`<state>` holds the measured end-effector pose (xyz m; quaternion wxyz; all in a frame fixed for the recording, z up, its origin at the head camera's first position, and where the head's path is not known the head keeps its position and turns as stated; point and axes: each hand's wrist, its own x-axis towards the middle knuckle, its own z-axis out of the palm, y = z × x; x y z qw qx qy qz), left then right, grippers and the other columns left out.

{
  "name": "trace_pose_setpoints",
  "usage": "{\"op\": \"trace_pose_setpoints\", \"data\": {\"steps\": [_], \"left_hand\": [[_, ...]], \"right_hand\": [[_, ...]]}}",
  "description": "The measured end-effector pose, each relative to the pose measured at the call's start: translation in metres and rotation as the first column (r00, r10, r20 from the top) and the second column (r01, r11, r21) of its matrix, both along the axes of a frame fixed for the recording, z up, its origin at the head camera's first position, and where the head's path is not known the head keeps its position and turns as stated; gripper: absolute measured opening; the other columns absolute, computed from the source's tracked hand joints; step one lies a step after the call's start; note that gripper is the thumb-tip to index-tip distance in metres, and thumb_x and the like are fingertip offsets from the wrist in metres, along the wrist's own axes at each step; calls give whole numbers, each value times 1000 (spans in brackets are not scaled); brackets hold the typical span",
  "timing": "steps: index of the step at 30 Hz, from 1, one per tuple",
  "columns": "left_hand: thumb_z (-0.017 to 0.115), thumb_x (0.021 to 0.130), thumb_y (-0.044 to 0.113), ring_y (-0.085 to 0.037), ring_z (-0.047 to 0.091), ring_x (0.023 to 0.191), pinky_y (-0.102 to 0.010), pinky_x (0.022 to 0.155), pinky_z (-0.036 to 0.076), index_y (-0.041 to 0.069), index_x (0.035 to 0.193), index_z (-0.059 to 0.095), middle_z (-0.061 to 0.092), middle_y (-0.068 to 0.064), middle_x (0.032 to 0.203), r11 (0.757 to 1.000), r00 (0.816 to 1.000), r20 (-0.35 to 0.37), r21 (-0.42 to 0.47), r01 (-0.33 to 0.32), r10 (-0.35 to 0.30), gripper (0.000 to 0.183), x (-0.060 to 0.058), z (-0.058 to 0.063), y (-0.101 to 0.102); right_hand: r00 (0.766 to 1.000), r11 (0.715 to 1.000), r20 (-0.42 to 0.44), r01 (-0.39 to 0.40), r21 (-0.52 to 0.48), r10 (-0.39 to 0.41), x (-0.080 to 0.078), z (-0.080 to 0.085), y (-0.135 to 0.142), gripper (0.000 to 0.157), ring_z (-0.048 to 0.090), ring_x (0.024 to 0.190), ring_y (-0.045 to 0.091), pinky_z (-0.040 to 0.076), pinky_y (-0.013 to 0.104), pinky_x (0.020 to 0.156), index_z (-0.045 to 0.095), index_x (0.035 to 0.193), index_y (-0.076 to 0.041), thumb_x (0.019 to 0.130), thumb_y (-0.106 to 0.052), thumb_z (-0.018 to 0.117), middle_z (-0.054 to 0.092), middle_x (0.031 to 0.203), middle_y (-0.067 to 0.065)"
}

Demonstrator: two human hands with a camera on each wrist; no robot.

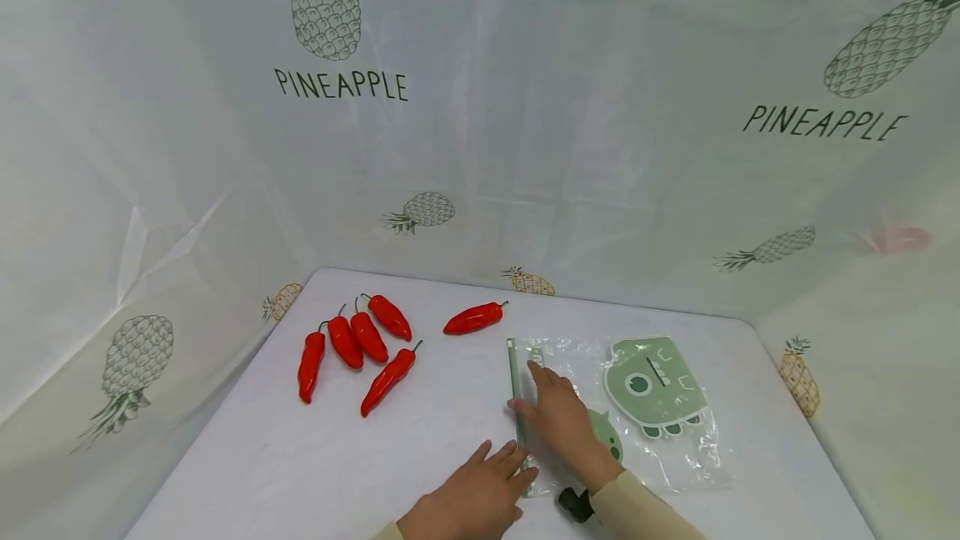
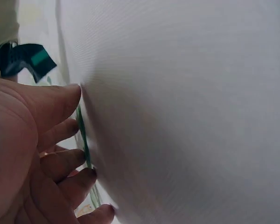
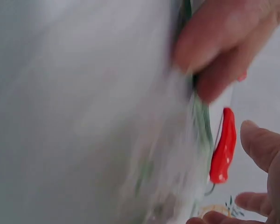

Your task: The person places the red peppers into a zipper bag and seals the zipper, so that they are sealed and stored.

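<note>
A clear zip bag (image 1: 570, 369) printed with green cartoon figures lies flat on the white table, its green strip (image 1: 514, 377) along the left edge. My left hand (image 1: 472, 494) is beside the strip's near end, fingers spread. In the left wrist view, several fingertips of the left hand (image 2: 42, 149) are at the green strip (image 2: 84, 135). Over the bag's left part reaches my right hand (image 1: 562, 415), thumb near the strip and fingers extended, holding nothing that shows. Blur in the right wrist view hides much of the bag.
Several red chili peppers (image 1: 368, 336) lie on the table's left side. One more red chili pepper (image 1: 474, 319) rests toward the back, left of the bag. A cloth printed with pineapples (image 1: 525, 148) encloses the table (image 1: 442, 407).
</note>
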<state>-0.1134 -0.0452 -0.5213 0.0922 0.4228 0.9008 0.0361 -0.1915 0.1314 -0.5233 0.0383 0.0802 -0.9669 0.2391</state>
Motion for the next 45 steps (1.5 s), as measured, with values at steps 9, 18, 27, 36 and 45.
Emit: {"op": "trace_pose_setpoints", "data": {"steps": [9,18,27,36,45], "left_hand": [[69,102,44,-18,45,151,-48,114,51,20,153,56,48,0,162,1000,999,-46,0,25,-25,58,2,-5,-1],[66,103,45,-18,45,152,-49,115,50,20,154,55,48,0,163,1000,999,-43,1,31,-31,57,0,-7,-2],[67,103,44,-18,47,151,-48,116,50,22,154,56,49,1,162,999,999,-38,19,26,-26,57,0,-6,-3],[65,104,45,-19,47,151,-48,116,49,21,154,54,48,0,163,1000,999,-29,23,21,-20,57,1,-5,-4],[67,103,44,-19,47,150,-48,116,49,20,153,56,50,-1,161,999,999,-41,27,22,-21,56,1,-5,-4]], "right_hand": [[996,996,-24,86,7,-86,2,-4,-21,90,67,109,40,59,54,84,50,154,-2,82,-38,90,75,120,22],[994,994,-14,111,-4,-111,-2,-7,-22,76,66,104,37,59,53,82,58,146,1,83,-27,90,74,115,22],[997,991,-31,71,-112,-75,-4,-8,-14,58,69,100,36,60,50,81,62,138,6,87,-12,83,73,115,22],[995,988,-34,85,-131,-91,-16,-13,-3,47,67,77,23,57,44,65,68,130,4,86,-11,72,72,91,9],[997,960,-24,66,-272,-75,-18,-21,7,51,73,78,18,56,34,64,65,140,-4,91,-10,75,78,93,7]]}}
